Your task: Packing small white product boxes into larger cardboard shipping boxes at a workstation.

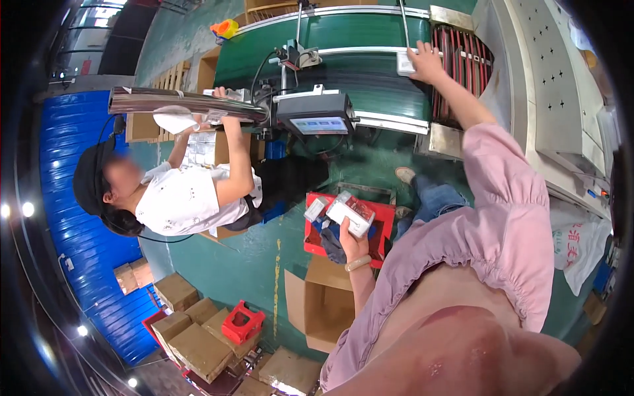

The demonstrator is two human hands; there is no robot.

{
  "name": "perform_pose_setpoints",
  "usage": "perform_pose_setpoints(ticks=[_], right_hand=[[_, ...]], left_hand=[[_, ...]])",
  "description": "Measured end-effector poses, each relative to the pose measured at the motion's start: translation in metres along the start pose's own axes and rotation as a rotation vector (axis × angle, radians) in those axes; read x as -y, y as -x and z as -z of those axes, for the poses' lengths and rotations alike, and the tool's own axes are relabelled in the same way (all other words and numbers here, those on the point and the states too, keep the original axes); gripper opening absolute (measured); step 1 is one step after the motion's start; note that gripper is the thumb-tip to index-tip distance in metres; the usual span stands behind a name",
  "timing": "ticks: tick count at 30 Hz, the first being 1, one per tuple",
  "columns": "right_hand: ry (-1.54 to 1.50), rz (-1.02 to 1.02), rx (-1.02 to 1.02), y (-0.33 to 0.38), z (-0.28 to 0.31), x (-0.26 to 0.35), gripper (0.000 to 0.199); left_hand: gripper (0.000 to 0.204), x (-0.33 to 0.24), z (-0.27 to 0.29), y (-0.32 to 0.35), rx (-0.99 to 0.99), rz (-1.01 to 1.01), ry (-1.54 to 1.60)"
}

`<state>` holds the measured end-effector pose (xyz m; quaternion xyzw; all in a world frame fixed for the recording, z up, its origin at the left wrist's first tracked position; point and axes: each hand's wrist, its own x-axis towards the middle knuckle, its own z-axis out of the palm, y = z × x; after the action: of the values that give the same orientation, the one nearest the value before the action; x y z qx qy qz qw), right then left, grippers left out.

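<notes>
My left hand (354,245) is closed round a white box (353,211), holding it over a red plastic stool (378,247). A light bangle circles that wrist. Beside the held box, a smaller white box (316,208) and dark cloth (332,247) rest on the stool. Stretched out ahead, my right hand (428,64) has its fingers on a small white box (404,65) at the right end of the green conveyor belt (370,89). The thumb side of its grip is partly hidden. Metal rollers (456,72) lie just right of that hand.
A printer unit with a screen (319,124) and a steel tube (178,100) sit at the belt's near side. A co-worker in a white shirt (188,201) handles items at the left. An open carton (328,307) and stacked cartons (201,346) stand nearer; a metal machine (561,86) rises right.
</notes>
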<state>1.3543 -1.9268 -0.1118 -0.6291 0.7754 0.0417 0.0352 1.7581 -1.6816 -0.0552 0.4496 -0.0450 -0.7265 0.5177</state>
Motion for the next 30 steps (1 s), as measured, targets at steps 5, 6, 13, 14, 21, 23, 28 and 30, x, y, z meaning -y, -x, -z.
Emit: perform_pose_setpoints(ticks=[5,6,13,14,21,23,28,30], right_hand=[[-0.270,0.023,-0.378,0.052,-0.001,0.085,0.074],[-0.401,0.079,-0.422,0.074,-0.006,0.102,0.068],[-0.714,0.184,-0.317,0.177,-0.032,0.123,0.043],[-0.746,0.205,-0.266,0.185,-0.034,0.120,0.041],[-0.807,0.230,-0.232,0.209,-0.046,0.095,0.031],[-0.827,0.218,-0.203,0.215,-0.049,0.092,0.029],[-0.758,0.235,-0.243,0.208,-0.045,0.081,0.027],[-0.677,0.249,-0.270,0.197,-0.036,0.074,0.027]], left_hand=[[0.037,0.000,0.000,0.001,0.013,-0.014,0.035],[0.037,0.000,0.000,0.001,0.019,-0.007,0.042],[0.041,0.010,0.012,0.001,0.038,0.025,-0.014],[0.041,0.011,0.013,0.001,0.047,0.022,-0.023],[0.042,0.013,0.017,0.006,0.079,0.042,-0.058],[0.040,0.014,0.016,0.007,0.130,0.075,-0.027],[0.040,0.013,0.020,0.014,0.155,0.102,-0.031],[0.040,0.012,0.022,0.015,0.152,0.095,-0.028]])
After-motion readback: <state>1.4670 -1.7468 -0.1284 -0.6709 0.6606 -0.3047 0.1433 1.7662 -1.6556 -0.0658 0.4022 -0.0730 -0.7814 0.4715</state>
